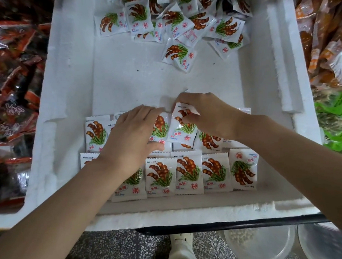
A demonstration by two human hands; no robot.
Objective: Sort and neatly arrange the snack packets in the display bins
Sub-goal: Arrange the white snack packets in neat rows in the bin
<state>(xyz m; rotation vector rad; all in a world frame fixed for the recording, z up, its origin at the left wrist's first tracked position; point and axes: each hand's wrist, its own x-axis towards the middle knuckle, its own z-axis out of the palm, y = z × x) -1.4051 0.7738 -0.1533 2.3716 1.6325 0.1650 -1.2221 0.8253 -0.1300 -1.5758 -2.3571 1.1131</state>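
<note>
A white foam bin point(69, 100) holds small white snack packets printed with brown pods and green leaves. Two neat rows of packets point(189, 174) lie at the bin's near end. A loose pile of the same packets point(178, 21) fills the far end. My right hand point(209, 114) pinches one tilted packet point(183, 126) above the second row. My left hand point(130, 136) rests flat with straight fingers on the packets of that row, just left of the held one.
Red and black snack bags point(7, 84) fill the bin to the left. Orange bags point(325, 27) and green bags point(340, 125) lie to the right. A bare stretch of foam floor point(142, 80) separates pile and rows. Below the bin's front edge are a speckled floor and clear plastic lids point(261, 244).
</note>
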